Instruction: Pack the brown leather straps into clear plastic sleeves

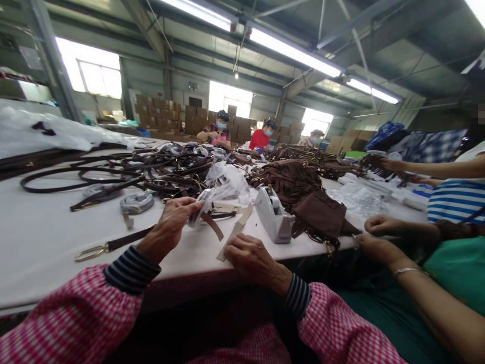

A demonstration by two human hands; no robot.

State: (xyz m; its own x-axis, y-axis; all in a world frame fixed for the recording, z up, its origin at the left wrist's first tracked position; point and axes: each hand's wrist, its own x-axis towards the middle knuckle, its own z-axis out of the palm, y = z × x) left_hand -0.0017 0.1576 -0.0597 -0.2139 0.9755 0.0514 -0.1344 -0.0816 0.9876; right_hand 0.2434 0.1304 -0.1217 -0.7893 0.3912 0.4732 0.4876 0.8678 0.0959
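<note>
My left hand (172, 225) pinches a clear plastic-wrapped bundle (200, 210) above the table, with a brown strip (212, 226) hanging below it. On the tabletop, my right hand (252, 258) has its fingers curled over the lower end of a flat beige strip (239, 227). A white tape dispenser (273, 217) stands just beyond that hand. Left of my left hand lies a dark strap (131, 238) with a gold metal ring. A coiled strap in clear wrap (137, 202) rests farther back.
Dark looped straps (170, 169) cover the table's middle, and brown pouches (322, 215) are piled to the right. Close on the right are a co-worker's hands (381, 247) and another person's arm (435, 169). The white table's (34, 258) front edge runs below my hands.
</note>
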